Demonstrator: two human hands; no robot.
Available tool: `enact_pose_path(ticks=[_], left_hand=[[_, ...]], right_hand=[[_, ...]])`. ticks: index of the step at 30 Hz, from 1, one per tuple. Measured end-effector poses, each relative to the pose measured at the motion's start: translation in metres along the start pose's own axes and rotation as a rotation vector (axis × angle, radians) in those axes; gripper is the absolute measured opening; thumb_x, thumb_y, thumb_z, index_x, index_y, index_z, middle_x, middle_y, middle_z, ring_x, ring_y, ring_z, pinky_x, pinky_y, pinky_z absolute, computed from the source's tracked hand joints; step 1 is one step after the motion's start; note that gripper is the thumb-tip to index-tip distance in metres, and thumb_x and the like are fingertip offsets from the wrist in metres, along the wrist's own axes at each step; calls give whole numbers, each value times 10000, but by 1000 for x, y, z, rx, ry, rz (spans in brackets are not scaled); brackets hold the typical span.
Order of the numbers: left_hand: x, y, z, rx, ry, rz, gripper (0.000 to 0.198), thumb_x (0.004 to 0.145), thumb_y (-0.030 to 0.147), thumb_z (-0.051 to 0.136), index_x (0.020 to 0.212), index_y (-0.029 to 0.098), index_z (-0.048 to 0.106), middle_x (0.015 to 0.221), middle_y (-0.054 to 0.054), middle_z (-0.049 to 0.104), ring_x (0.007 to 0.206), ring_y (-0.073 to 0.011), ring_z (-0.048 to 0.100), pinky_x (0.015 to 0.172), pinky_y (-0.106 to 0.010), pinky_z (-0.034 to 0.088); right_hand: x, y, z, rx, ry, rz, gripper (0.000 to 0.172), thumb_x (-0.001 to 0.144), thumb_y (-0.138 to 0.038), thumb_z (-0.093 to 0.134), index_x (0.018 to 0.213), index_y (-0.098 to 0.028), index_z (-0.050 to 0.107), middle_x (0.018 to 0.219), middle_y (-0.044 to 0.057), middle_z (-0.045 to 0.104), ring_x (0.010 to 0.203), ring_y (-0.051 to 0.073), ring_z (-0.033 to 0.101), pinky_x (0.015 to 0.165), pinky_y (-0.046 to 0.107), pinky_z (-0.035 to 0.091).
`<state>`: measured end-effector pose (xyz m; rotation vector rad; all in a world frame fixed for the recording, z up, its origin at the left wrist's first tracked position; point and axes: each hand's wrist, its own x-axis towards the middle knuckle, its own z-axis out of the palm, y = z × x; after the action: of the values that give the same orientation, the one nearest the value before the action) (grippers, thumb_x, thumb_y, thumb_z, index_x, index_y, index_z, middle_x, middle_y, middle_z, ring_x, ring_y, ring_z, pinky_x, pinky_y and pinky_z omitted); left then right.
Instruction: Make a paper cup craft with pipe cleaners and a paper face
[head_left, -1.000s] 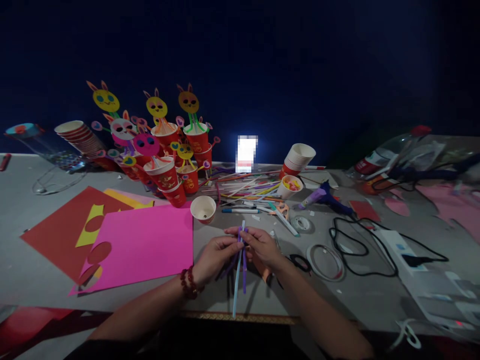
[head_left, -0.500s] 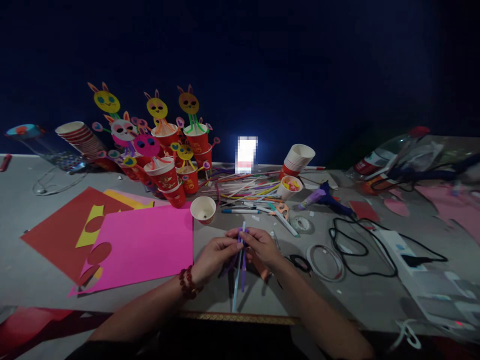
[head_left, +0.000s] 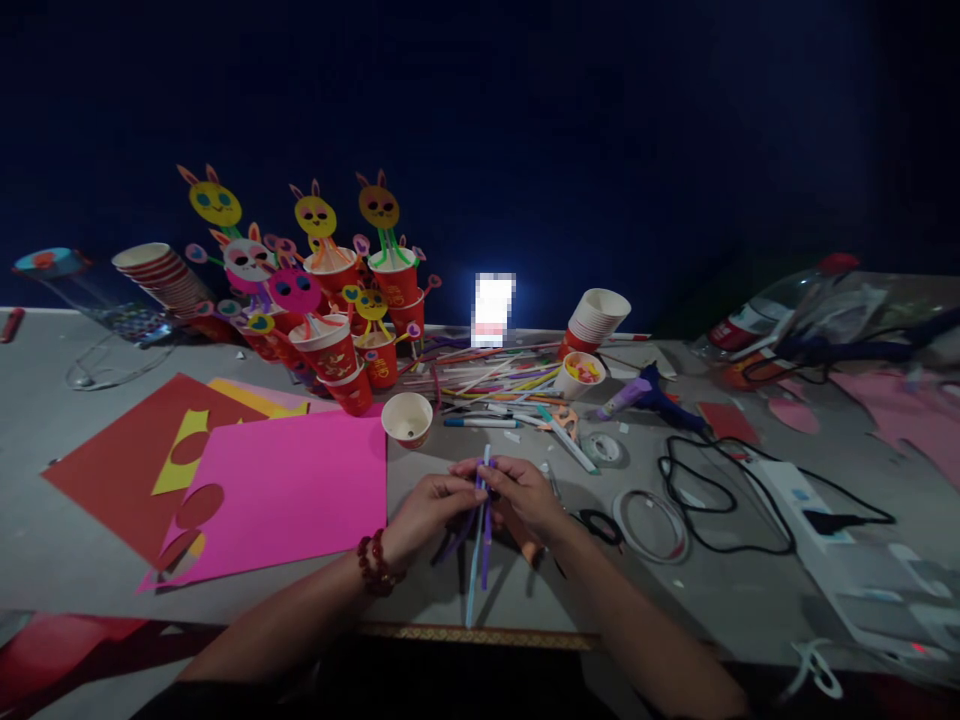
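Note:
My left hand (head_left: 439, 508) and my right hand (head_left: 529, 495) meet above the table near its front edge, both closed. Between their fingertips they pinch a small bundle of pipe cleaners: purple ones (head_left: 486, 562) and a longer pale blue one (head_left: 472, 580). The lower ends hang down and spread apart, while the pale tip pokes up above my fingers. Exactly where the stems join is hidden by the fingers. Just beyond my left hand stands an open paper cup (head_left: 407, 420). Sheets of pink paper (head_left: 300, 500) lie left of it.
Paper-cup figures with rabbit faces (head_left: 334, 350) crowd the back left. Behind my hands lies a pile of pipe cleaners (head_left: 487, 375). To the right are a glue gun (head_left: 660, 400), tape roll (head_left: 604, 450), black cable (head_left: 720, 550), power strip (head_left: 802, 500) and tilted bottle (head_left: 772, 310).
Very little differs. Both hands keep their pinch on the bundle, and the hanging purple and pale blue ends have shifted slightly downward.

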<state>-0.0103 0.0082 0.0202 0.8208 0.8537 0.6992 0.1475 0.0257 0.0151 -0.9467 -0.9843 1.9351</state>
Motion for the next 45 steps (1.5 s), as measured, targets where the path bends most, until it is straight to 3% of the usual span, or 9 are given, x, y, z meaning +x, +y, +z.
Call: enact_pose_path(ticks=[8,24,30,35,45], left_hand=[[-1,1,0,4,11,-9,399,710,502,772,745,105,767,683,-93,736,624,-195,687,645,-286,534],[1,-2,-1,9,-18,5,402,732,505,762,793,108,764,697,-85,737,594,-160,670,612,-247,515],[1,-2,3,-12,-45,53,410,750,527,743,808,122,767,749,-82,749,659,-182,687,670,-280,531],[3,-6,0,-10,-52,68,411,770,517,733,832,113,770,752,-86,751,656,-174,683,651,-258,517],[2,-7,2,-25,-29,65,426,765,533,726,823,113,766,746,-89,746,652,-190,686,662,-296,547]], right_hand=[[0,1,1,28,-10,-22,348,742,-467,771,919,-169,787,719,30,710,390,47,458,354,166,387],[-1,0,0,-9,4,-42,358,787,-478,727,964,-172,783,827,51,736,370,42,466,327,170,395],[0,-2,-2,-14,11,-46,355,781,-485,732,938,-171,782,687,18,692,349,32,426,324,158,403],[0,1,-3,-3,18,-52,312,797,-452,727,940,-180,783,766,28,714,363,23,426,335,151,399],[1,-2,-2,-12,16,-58,345,751,-474,757,922,-176,793,698,20,692,350,28,425,312,146,375]])
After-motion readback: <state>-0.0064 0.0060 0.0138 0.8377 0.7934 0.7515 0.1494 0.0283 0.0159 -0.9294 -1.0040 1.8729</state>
